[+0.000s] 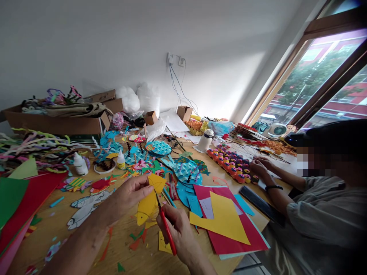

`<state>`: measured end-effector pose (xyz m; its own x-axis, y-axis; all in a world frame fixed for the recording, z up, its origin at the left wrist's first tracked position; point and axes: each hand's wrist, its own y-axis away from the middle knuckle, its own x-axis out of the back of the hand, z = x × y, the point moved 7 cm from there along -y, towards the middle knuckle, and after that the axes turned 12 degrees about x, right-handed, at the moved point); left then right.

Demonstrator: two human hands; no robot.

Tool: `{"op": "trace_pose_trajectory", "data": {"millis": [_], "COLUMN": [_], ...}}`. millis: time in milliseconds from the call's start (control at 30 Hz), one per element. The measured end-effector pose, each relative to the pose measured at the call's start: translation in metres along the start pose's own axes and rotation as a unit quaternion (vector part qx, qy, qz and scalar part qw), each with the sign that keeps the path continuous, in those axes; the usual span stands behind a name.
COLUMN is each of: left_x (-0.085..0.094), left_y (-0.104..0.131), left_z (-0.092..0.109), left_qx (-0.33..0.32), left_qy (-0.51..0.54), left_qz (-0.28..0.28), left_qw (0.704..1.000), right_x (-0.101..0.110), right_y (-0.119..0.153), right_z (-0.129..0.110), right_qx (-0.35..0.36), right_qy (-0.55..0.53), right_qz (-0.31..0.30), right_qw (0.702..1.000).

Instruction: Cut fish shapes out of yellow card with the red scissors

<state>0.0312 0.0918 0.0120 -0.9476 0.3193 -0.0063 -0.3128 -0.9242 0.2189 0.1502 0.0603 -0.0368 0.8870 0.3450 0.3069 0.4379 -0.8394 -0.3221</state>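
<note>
My left hand (136,193) pinches the upper part of a yellow paper fish (146,206) with a drawn eye and outline. In my right hand (179,229) is a pair of red-handled scissors (166,227), its blades at the right edge of the yellow paper. How far the blades are parted I cannot tell. Below the fish, a small yellow paper piece (164,244) with drawn lines lies on the table, partly behind my right hand. Green and orange scraps (136,242) are scattered beside it.
Yellow and red paper sheets (229,217) lie right of my hands. White paper fish (86,208) and glue bottles (80,165) are to the left. Blue paper fish crafts (186,168) stand behind. At the right, another person (323,202) handles something near painted egg cartons (229,164).
</note>
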Motion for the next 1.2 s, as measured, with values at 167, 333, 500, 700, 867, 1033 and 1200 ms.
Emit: {"op": "trace_pose_trajectory", "data": {"millis": [167, 333, 500, 700, 867, 1033, 1200], "left_x": [-0.001, -0.004, -0.011, -0.015, -0.014, -0.011, -0.010], "left_y": [-0.002, -0.003, -0.004, -0.006, -0.006, -0.007, -0.008], "left_z": [-0.007, -0.010, -0.010, -0.011, -0.012, -0.013, -0.011], "left_qx": [0.013, 0.020, 0.032, 0.027, 0.024, 0.022, 0.037], "left_qy": [0.048, 0.107, 0.146, 0.150, 0.122, 0.101, 0.101], "left_qz": [-0.019, -0.009, 0.016, 0.049, 0.017, 0.020, 0.052], "left_qw": [0.999, 0.994, 0.989, 0.987, 0.992, 0.994, 0.993], "right_x": [-0.002, -0.009, -0.020, -0.025, -0.023, -0.021, -0.021], "right_y": [0.000, 0.001, 0.002, 0.001, -0.001, 0.000, -0.001], "right_z": [0.005, 0.008, 0.010, 0.015, 0.011, 0.008, 0.009], "right_qx": [-0.018, -0.037, -0.032, -0.032, -0.024, -0.030, -0.039], "right_qy": [-0.034, -0.119, -0.197, -0.243, -0.258, -0.240, -0.250], "right_qz": [-0.003, 0.022, 0.050, 0.091, 0.113, 0.088, 0.063], "right_qw": [0.999, 0.992, 0.979, 0.965, 0.959, 0.966, 0.965]}}
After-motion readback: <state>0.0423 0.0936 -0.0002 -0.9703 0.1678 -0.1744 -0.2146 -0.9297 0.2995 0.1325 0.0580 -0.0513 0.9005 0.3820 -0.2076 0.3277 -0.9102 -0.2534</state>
